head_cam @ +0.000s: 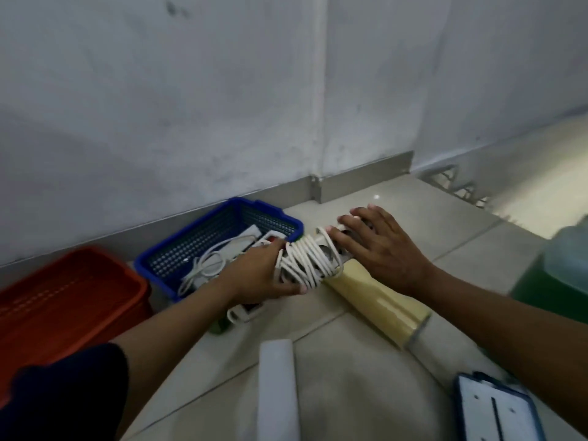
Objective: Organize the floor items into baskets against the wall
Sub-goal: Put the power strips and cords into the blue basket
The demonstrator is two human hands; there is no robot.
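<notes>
Head view: the blue basket sits against the wall holding white cables and adapters, and the orange basket beside it shows nothing inside. Just right of the blue rim, the cord-wrapped power strip is gripped by the left hand, fingers curled round it, while the right hand lies on it, fingers spread.

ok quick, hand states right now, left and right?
Left hand: closed, gripping the cord-wrapped power strip at its basket-side end.
Right hand: open, fingers straight, resting on the strip's other end.
</notes>
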